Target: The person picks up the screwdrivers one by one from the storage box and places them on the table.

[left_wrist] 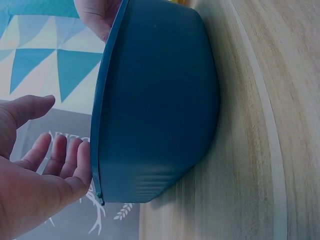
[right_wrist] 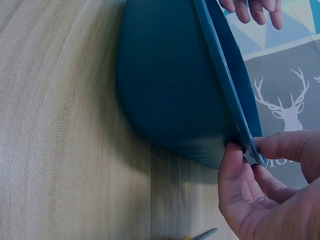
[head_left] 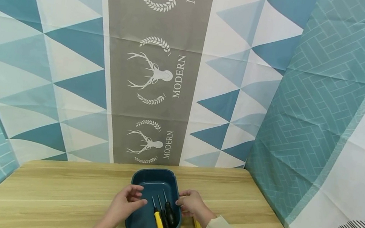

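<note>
While the bin (head_left: 140, 215) lies lengthwise twelve to six o'clock, my right fingers (right_wrist: 231, 167) pinch its rim (right_wrist: 227, 90) at three, my left fingers (left_wrist: 58, 155) loosely spread at nine.

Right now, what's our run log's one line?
blue bin: three screwdrivers inside; right hand: pinches rim; left hand: at rim, not gripping; yellow-handled tool: outside

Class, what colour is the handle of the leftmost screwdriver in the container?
Mainly yellow; the handle in the container shows best in the head view.

Wood-grain tabletop (head_left: 91, 186): blue bin (left_wrist: 157, 100) upright on it, yellow-handled tool (head_left: 197, 226) just beside bin, partly hidden.
</note>
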### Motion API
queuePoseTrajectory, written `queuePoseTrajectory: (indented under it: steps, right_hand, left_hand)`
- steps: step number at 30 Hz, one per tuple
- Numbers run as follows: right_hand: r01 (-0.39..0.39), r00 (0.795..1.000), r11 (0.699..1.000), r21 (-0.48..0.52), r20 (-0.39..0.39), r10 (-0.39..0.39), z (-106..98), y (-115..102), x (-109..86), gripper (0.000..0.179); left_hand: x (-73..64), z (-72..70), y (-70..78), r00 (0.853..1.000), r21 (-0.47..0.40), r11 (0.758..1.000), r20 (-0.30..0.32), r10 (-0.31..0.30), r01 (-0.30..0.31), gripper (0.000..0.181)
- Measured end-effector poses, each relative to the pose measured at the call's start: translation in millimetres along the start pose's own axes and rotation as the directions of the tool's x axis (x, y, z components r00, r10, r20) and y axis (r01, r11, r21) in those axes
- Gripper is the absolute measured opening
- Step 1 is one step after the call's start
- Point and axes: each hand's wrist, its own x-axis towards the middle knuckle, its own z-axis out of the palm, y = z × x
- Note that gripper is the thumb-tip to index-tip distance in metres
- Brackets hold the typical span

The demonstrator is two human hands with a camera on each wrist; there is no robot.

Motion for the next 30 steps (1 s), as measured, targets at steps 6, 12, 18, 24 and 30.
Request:
queuePoseTrajectory:
  steps: [6,12,18,24,30]
  right_hand:
    - [0.000,1.000,1.000,0.000,0.000,0.000,0,0,-0.5,0.034]
    - [-0.003,1.000,1.000,0.002,0.001,0.003,0,0,0.1,0.034]
    - [0.004,1.000,1.000,0.010,0.004,-0.004,0,0,0.6,0.034]
    - [-0.001,1.000,1.000,0.009,0.005,0.001,0,1,0.6,0.034]
    - [-0.007,1.000,1.000,0.006,0.001,0.007,0,1,0.4,0.033]
  left_hand:
    - [0.8,2.6,1.6,1.000,0.031,1.000,0.022,0.000,-0.001,0.041]
    - [1.6,6.0,5.4,0.999,0.043,0.999,0.049,0.003,-0.005,0.043]
    - [4.0,10.6,8.1,0.998,0.062,0.998,0.064,-0.019,0.015,0.043]
    - [5.0,16.5,10.6,0.993,0.102,0.994,0.107,-0.040,0.029,0.046]
    - [5.3,23.0,10.7,0.988,0.107,0.993,0.136,-0.070,0.056,0.047]
